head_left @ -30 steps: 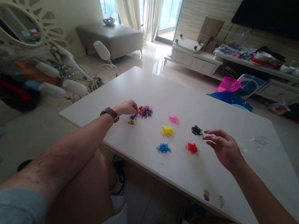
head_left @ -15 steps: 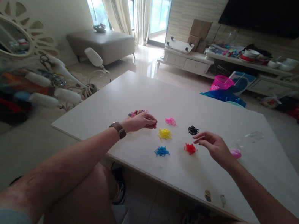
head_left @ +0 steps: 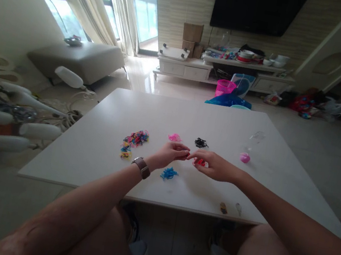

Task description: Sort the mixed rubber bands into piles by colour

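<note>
Above the middle of the white table (head_left: pixel 91 162), my left hand (head_left: pixel 171 153) is closed in a pinch, with a tiny reddish bit at its fingertips that I cannot make out. Meeting those fingertips is the outstretched index finger of my right hand (head_left: pixel 216 166); its thumb stays apart. Small red rubber bands (head_left: pixel 200 162) show in part behind my right hand. Around the hands lie piles of pink bands (head_left: pixel 174 137), black bands (head_left: pixel 201 142) and blue bands (head_left: pixel 169 174). Left of them is a mixed heap of coloured bands (head_left: pixel 137 139). The yellow pile is hidden by my hands.
A pink round object (head_left: pixel 244 157) and a clear plastic piece (head_left: pixel 257 136) lie on the right. Near the front edge are a small cartoon figure (head_left: pixel 223 208) and a small pale item (head_left: pixel 238 208). White lamp shades (head_left: pixel 69 77) stand beyond the left edge.
My right hand has moved left from beside the black and red piles to meet my left hand. My left hand has come right, off the mixed heap. The view has turned right.
</note>
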The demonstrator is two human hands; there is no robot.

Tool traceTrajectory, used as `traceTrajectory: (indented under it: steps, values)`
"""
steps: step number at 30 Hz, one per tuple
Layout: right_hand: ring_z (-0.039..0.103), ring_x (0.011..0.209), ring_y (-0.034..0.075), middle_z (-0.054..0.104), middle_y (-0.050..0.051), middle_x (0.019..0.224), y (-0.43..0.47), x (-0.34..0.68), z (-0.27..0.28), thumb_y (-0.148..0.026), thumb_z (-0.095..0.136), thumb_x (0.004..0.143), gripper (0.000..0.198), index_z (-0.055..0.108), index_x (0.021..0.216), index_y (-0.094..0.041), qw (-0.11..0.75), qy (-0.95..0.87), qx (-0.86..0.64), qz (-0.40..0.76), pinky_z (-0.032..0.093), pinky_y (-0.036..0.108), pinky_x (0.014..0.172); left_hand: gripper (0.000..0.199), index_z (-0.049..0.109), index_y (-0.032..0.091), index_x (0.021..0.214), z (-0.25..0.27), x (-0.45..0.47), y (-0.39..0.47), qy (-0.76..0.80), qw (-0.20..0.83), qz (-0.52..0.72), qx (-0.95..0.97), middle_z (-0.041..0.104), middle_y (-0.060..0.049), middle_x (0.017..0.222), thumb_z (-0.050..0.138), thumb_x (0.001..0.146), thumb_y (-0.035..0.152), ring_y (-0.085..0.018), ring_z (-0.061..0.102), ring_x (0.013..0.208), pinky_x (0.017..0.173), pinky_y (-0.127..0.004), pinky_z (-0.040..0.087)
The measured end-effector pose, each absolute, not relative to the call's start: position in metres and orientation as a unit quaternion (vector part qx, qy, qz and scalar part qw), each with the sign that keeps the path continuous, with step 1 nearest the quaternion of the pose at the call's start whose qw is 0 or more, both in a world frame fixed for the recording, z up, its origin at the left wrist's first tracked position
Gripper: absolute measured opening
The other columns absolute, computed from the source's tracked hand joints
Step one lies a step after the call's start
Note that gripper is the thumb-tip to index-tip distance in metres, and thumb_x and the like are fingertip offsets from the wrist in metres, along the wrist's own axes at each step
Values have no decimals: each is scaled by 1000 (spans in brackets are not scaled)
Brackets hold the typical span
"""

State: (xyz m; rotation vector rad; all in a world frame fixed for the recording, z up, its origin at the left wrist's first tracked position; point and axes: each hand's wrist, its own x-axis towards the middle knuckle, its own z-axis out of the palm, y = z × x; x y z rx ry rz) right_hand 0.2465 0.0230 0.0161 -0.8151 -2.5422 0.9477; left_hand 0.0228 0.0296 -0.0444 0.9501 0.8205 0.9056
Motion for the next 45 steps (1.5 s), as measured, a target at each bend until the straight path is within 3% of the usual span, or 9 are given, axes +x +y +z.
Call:
traceTrajectory:
  steps: [10, 24, 35, 45]
  values:
    - [68, 90, 19, 73, 7, 108, 25, 250, 18, -12, 57, 89, 34, 75, 116, -24, 149, -907, -257, 299, 52, 32, 86, 41, 76, 9, 88, -47, 31, 24, 394, 712, 398, 425, 73, -8, 82, 93, 61, 34, -14, 66, 78, 86, -33, 52]
    - [67, 77, 18, 76, 6, 91, 40, 258, 16, -14, 58, 86, 21, 78, 90, -18, 148, -902, -309, 262, 49, 29, 74, 31, 75, 10, 83, -45, 25, 23, 426, 672, 383, 470, 72, -6, 73, 89, 67, 31, -13, 67, 71, 78, -31, 53]
    - [68, 89, 22, 76, 8, 99, 66, 284, -16, -23, 60, 86, 19, 78, 91, -19, 0, -898, -376, 230, 47, 28, 79, 26, 74, 11, 82, -55, 22, 27, 472, 652, 377, 458, 73, -7, 75, 88, 68, 28, -13, 68, 71, 75, -29, 54]
    - [69, 91, 23, 76, 8, 103, 65, 284, -19, -22, 60, 86, 20, 79, 93, -21, -13, -905, -367, 216, 49, 32, 81, 31, 73, 11, 81, -53, 24, 25, 464, 662, 376, 452, 74, -8, 77, 89, 66, 32, -14, 69, 71, 74, -29, 55]
